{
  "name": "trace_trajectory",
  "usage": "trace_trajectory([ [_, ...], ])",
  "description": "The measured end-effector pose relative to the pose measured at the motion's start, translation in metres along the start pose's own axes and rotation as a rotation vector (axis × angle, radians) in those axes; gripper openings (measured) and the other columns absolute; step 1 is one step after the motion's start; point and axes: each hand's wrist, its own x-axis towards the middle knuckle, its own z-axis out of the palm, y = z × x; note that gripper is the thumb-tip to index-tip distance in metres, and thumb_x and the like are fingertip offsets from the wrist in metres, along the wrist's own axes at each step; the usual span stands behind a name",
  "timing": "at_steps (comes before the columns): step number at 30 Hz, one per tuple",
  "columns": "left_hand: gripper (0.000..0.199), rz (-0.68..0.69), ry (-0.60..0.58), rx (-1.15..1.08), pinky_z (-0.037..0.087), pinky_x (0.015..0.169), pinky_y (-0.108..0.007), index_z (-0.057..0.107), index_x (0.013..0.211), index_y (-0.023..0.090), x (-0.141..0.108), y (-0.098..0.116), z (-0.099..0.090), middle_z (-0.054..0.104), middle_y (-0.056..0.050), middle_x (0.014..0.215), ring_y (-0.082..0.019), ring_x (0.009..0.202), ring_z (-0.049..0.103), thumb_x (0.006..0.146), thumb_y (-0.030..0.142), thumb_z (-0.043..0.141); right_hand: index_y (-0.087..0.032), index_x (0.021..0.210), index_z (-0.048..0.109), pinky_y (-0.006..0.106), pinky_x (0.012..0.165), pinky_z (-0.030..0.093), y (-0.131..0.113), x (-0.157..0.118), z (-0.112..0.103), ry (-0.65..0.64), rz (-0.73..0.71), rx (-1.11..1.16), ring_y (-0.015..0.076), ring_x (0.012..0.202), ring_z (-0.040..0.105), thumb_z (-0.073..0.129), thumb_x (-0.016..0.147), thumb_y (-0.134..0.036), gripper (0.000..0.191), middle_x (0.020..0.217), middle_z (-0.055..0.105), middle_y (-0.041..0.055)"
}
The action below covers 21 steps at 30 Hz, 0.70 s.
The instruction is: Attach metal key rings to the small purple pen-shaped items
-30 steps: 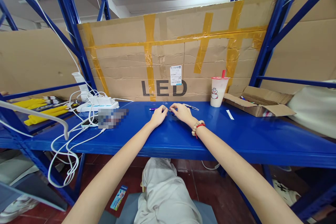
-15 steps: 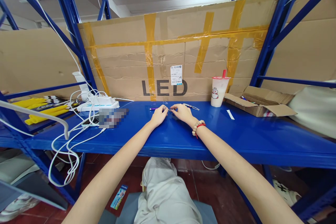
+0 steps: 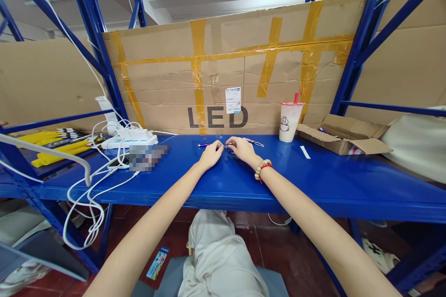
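My left hand [image 3: 211, 154] rests on the blue shelf top [image 3: 188, 181], with thumb and forefinger closed in a pinch. Facing it, my right hand [image 3: 243, 150] is pinched too, and its fingertips almost meet those of the left. Small shiny bits show between the two hands, too small to name. Past the left fingers a thin purple, pen-like rod [image 3: 204, 145] sticks out. Beyond the right fingers lies a slim piece with a silvery loop or clip [image 3: 257, 143]. A beaded bracelet with a red cord [image 3: 262, 169] circles my right wrist.
A drink cup with a red straw [image 3: 290, 120] stands at the right, beside an open cardboard box [image 3: 343, 137] and a white paper strip [image 3: 305, 152]. Left are a power strip [image 3: 134, 139], tangled white cables [image 3: 91, 204] and yellow items [image 3: 62, 151]. A cardboard wall [image 3: 160, 88] closes the back.
Both hands stay nearly in place. A small purple piece now shows at my right fingertips. The whole view has shifted very slightly.
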Motion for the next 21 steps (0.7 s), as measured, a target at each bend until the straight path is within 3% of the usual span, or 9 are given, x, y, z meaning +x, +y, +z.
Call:
trace_trajectory([
  [21,0.018,0.052,-0.063,0.046,0.042,0.07,-0.027,0.048,0.07,0.02,-0.001,0.0003,-0.0009,0.057,0.003,0.063,-0.014,0.065,0.053,0.082,0.029,0.037,-0.023,0.092,0.064,0.023,0.066,0.044,-0.0021,-0.0019,-0.0025,-0.013,-0.029,-0.046,0.0152,0.084,0.061,0.053,0.082,-0.029,0.016,0.091,0.068,0.0007],
])
